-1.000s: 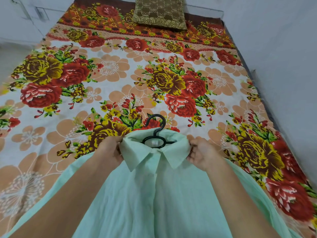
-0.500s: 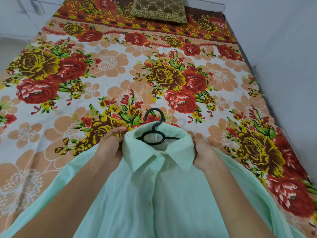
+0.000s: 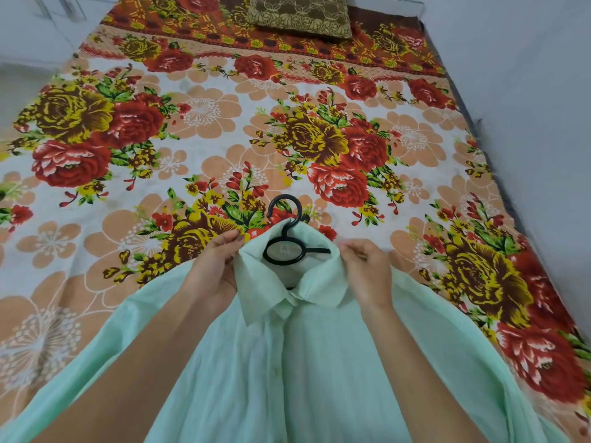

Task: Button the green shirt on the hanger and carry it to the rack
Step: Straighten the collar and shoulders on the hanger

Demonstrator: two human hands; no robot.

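Note:
A pale green shirt [image 3: 287, 372] lies front-up on the bed, spread toward me. A black plastic hanger [image 3: 285, 238] sits inside its collar, the hook sticking out past the neckline. My left hand [image 3: 215, 270] pinches the left side of the collar between thumb and fingers. My right hand [image 3: 364, 273] grips the right side of the collar at the shoulder. The collar points are folded down and the placket runs down the middle with a small button visible. Both forearms lie over the shirt's shoulders.
The floral bedsheet [image 3: 204, 123] in red, yellow and orange covers the bed. A brown patterned pillow [image 3: 300, 14] rests at the far end. A pale wall [image 3: 527, 107] runs along the bed's right edge; floor shows at the far left.
Both hands have shifted slightly up along the collar, and the collar has opened a little wider, showing more of the hanger's loop and arm.

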